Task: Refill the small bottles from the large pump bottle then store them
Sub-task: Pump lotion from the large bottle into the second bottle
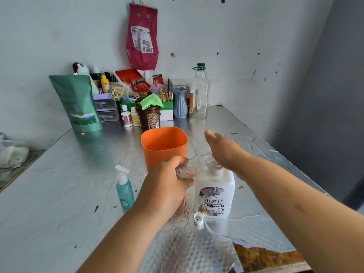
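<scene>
A large white pump bottle (215, 196) with a flower label stands near the table's front. My right hand (224, 150) lies flat on its pump head, fingers stretched out. My left hand (169, 180) grips a small clear bottle (186, 171), tilted with its mouth under the pump spout. The bottle's body is mostly hidden by my fingers. A small white flip cap (198, 218) lies at the foot of the big bottle. A small teal pump bottle (124, 191) stands upright to the left of my left hand.
An orange cup (164, 144) stands just behind my hands. Along the back wall are a green pouch (77, 103), drawers, small bottles (127, 116), a brown tub (148, 117), a blue vase (179, 104) and a clear jug (200, 91). The foil-covered table (59, 184) is torn at the front right.
</scene>
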### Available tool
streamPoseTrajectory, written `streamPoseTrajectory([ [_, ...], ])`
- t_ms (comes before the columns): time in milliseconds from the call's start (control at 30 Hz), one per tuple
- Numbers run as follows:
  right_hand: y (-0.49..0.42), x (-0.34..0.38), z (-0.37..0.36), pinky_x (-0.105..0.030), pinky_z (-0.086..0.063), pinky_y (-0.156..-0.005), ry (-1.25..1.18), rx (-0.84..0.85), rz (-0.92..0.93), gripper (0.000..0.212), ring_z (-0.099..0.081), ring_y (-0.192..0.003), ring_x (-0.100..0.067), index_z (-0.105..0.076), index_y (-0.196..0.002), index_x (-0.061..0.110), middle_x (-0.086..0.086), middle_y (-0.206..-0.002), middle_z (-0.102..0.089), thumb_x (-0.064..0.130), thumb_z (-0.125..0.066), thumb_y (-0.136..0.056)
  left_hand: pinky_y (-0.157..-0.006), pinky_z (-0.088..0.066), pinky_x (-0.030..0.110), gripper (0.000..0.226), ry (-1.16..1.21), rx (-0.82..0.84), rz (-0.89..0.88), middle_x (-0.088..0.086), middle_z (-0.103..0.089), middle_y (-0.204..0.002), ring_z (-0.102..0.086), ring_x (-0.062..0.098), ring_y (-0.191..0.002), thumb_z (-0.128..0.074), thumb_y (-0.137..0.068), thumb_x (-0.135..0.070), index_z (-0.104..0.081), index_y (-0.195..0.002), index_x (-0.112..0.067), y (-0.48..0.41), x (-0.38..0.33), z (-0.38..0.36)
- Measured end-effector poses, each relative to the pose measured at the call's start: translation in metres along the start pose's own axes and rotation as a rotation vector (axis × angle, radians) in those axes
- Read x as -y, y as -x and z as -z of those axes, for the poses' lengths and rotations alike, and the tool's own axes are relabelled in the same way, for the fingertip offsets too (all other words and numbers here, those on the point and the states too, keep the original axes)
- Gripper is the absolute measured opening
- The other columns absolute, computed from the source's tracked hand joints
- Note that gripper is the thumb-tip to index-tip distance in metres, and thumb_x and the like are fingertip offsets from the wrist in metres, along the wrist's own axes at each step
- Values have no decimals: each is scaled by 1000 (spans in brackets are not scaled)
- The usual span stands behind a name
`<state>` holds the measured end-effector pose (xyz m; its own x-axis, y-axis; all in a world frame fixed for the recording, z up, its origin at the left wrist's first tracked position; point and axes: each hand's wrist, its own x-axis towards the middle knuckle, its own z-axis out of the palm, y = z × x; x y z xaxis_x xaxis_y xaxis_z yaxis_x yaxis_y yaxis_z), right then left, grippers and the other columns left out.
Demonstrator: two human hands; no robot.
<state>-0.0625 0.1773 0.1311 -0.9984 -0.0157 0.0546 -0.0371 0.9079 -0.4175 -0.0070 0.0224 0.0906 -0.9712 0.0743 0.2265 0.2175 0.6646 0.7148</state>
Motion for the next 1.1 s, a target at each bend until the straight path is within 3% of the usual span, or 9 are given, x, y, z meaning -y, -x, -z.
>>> streamPoseTrajectory([
  [67, 0, -1, -4, -36, -29, -83, 71, -10, 9, 16, -33, -86, -24, -19, -95, 18, 3, -71, -26, 2, -23, -95, -82, -45, 20, 39, -8, 8, 11, -18, -67, -112, -61, 5, -101, -75, -85, -27, -62, -121, -33, 1, 0, -2],
  [233, 0, 4, -3, -45, -32, -103, 101, -53, -16, 41, -46, -110, -34, -31, -128, 14, -15, -111, -42, -1, -27, -91, -90, -49, 27, 40, -28, 8, 25, -16, -66, -117, -62, 11, -107, -74, -85, -29, -62, -123, -32, 2, -2, -1],
  [367, 2, 7, 6, -45, -32, -101, 55, -68, -5, 37, -43, -104, -29, -28, -130, 12, -16, -113, -45, 2, -25, -94, -86, -46, 24, 39, -39, 3, 17, -13, -66, -118, -61, 12, -106, -74, -86, -30, -62, -123, -30, 1, -6, 4],
  [500, 12, 12, 17, -43, -27, -106, 43, 8, -7, 39, -38, -126, -37, -31, -139, 12, -19, -134, -43, 11, -16, -102, -85, -46, 24, 38, -39, 6, 17, -12, -66, -118, -61, 12, -105, -73, -86, -31, -62, -122, -30, 2, -8, 6],
  [600, 9, 11, 14, -43, -30, -103, 61, 15, -12, 31, -43, -119, -35, -37, -126, 11, -19, -123, -48, 9, -17, -101, -84, -45, 24, 39, -39, 1, 17, -13, -66, -119, -61, 12, -105, -73, -86, -30, -62, -123, -30, 2, -8, 5],
  [700, 3, 8, 9, -40, -34, -93, 42, 0, -31, 11, -43, -96, -28, -25, -98, 15, -10, -90, -43, 6, -20, -99, -84, -44, 23, 39, -25, 0, 16, -14, -66, -119, -60, 10, -106, -74, -86, -29, -62, -123, -31, 1, -7, 5],
  [867, -4, 2, 3, -35, -25, -80, -8, 0, -11, 24, -32, -88, -21, -21, -80, 22, 0, -71, -28, 7, -20, -99, -79, -45, 22, 36, -9, 2, 9, -17, -67, -112, -61, 7, -101, -74, -85, -29, -63, -119, -32, 0, -4, 3],
  [1000, -3, -2, -3, -33, -26, -83, -37, -38, -25, 16, -31, -87, -20, -20, -92, 18, 2, -74, -28, 3, -22, -97, -85, -49, 26, 38, -23, 13, 28, -16, -68, -112, -63, 9, -102, -75, -85, -29, -63, -120, -32, -1, -1, 0],
  [1100, -2, 2, -4, -42, -32, -102, -18, -44, -46, 19, -31, -90, -21, -19, -98, 22, -3, -90, -30, 4, -24, -97, -89, -51, 29, 40, -28, 31, 42, -15, -67, -116, -63, 10, -104, -74, -85, -29, -62, -123, -32, 1, 0, -1],
])
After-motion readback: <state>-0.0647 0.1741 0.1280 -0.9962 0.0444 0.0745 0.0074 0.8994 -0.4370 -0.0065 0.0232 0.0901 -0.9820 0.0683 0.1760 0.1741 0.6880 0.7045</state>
